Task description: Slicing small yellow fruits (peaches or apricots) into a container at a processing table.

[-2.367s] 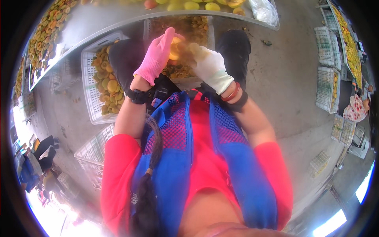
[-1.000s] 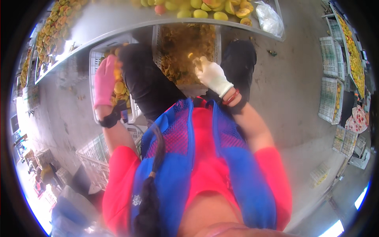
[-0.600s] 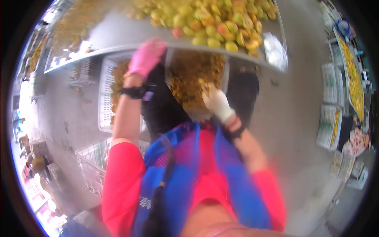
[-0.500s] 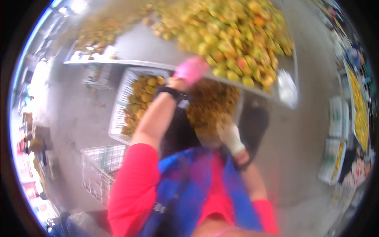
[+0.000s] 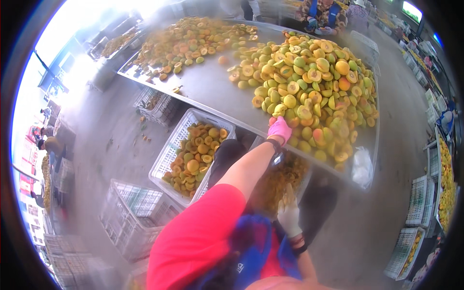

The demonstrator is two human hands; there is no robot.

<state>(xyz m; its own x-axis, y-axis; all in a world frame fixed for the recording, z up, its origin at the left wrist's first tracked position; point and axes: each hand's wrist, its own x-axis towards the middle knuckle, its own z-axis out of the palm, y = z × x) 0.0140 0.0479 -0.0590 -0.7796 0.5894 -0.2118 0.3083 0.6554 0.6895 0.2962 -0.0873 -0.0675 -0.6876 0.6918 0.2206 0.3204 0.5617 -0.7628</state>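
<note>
My left hand (image 5: 280, 129), in a pink glove, reaches over the near edge of the metal table (image 5: 203, 84). Its fingers are closed against the front of a heap of halved apricots (image 5: 309, 82); what they grip is hidden. In a white glove with yellowish fingers, my right hand (image 5: 288, 215) is held low in front of me. Its fingers stretch out above a crate of brownish, blurred fruit pieces (image 5: 282, 176), and I see nothing held in them.
A white slotted crate (image 5: 166, 162) of apricot halves stands left of my legs, beside a crate (image 5: 128, 217). Another crate (image 5: 157, 104) sits under the table's left part. A clear plastic bag (image 5: 361, 166) lies at its right corner. People (image 5: 328, 14) stand across the table.
The view has swung, so more of the table's far side shows. My left hand has moved right along the table edge to the apricot heap. My right hand stays low over the brownish pieces.
</note>
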